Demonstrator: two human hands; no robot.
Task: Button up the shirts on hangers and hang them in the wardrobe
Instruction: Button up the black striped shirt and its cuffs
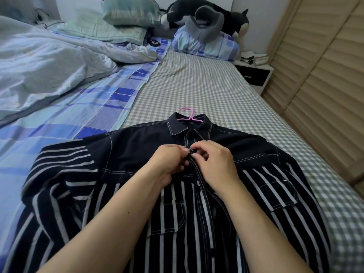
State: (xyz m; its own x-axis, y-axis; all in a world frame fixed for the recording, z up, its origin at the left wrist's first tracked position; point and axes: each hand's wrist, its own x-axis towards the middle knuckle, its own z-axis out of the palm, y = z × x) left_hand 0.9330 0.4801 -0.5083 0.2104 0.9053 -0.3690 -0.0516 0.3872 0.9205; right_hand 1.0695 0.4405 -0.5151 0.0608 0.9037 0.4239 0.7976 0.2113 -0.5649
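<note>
I have the shirt (177, 194) flat on the near bed (206, 85), pink hanger (188, 115) inside. Left hand (167, 162) and right hand (214, 164) fingers pinch the second button (191, 151). Lower buttons appear unfastened; hanging remains.

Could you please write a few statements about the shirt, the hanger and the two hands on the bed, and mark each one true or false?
1. The dark striped shirt lies flat on the bed. True.
2. The hanger in the collar is blue. False: it is pink.
3. Both the left hand and the right hand work at a button below the collar. True.
4. The shirt already hangs in the wardrobe. False: it is on the bed.
5. The plush toy sits at the head of the bed. True.
</note>
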